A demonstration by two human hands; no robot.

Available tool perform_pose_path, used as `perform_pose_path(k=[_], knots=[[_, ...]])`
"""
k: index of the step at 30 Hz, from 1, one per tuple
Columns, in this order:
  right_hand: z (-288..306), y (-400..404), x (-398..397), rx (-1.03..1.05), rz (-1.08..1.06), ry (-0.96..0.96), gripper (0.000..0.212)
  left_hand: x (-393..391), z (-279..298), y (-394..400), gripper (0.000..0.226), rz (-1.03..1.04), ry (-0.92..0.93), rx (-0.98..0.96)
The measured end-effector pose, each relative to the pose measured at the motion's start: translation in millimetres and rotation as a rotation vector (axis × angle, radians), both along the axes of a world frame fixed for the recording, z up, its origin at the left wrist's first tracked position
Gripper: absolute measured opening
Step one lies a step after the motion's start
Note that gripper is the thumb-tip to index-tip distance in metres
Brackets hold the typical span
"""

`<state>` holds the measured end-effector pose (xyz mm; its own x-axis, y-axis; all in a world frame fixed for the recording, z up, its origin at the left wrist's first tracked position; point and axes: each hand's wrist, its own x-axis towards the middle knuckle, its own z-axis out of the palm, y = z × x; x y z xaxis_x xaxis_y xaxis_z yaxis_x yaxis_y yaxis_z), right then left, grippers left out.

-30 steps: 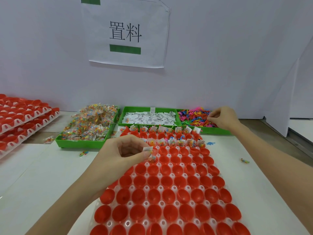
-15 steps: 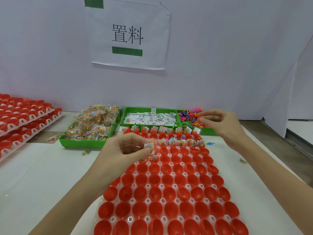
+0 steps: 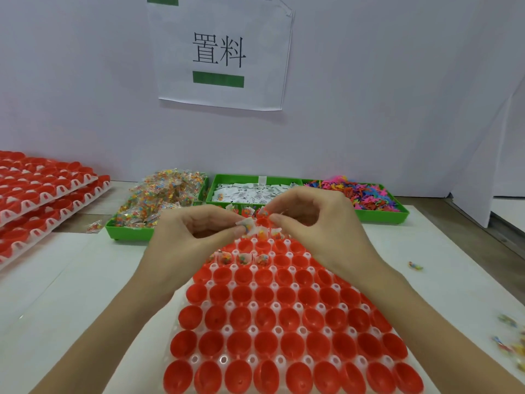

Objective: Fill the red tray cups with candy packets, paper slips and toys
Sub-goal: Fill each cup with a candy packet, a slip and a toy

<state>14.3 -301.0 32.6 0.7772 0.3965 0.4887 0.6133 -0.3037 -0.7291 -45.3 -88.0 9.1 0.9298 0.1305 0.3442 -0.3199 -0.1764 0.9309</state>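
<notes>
Fingers (image 3: 227,228) of the left hand (image 3: 190,240) are curled in tight, thumb and forefinger pinching a small paper slip (image 3: 247,223) with a candy packet (image 3: 251,230) tucked just under it, right over the far rows of the red tray (image 3: 284,322). Over comes the right hand (image 3: 315,223), palm turned inward, its fingers bent and closed to a fine pinch at the tips, which sit just beside the slip; what they have hold of is too small and blurred to make out. Both forearms reach in from the near corners, wrists raised above the tray, the two hands nearly meeting at the middle. Down on the tray, a short run of cups just below the left hand already carries packets (image 3: 243,258), more filled cups show between the two hands, and the near rows of red cups stand bare. Behind the hands, three green bins sit side by side on the counter (image 3: 71,280): the candy bin (image 3: 127,231) heaped with packets on the left, the slip bin (image 3: 216,183) in the middle, the toy bin (image 3: 397,214) of bright plastic toys on the right. Stacked red trays (image 3: 42,191) lie far left. A stray packet (image 3: 93,226) rests by the candy bin, another bit (image 3: 415,265) lies off to the right, and a printed sign (image 3: 221,52) hangs on the wall.
</notes>
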Motion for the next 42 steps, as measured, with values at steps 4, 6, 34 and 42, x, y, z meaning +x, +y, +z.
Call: perform_pose_path(k=[4,6,34,42], knots=[[-8.2,5.7,-5.1,-0.014,0.002,-0.049,0.017,1.6,-11.7,-13.8,0.017,-0.056,0.029,-0.027],[-17.7,1.3,-11.3,-0.006,-0.002,-0.036,0.02,3.1,-18.6,-19.5,0.017,-0.051,0.03,-0.023],[-42.3,-34.7,4.9,-0.01,-0.067,0.186,0.012,45.1,-20.0,-43.2,0.011,-0.054,-0.153,0.6],[-54.1,-26.7,8.4,-0.13,-0.089,0.15,0.014,47.6,-16.7,-35.4,0.011,-0.114,-0.146,0.768]])
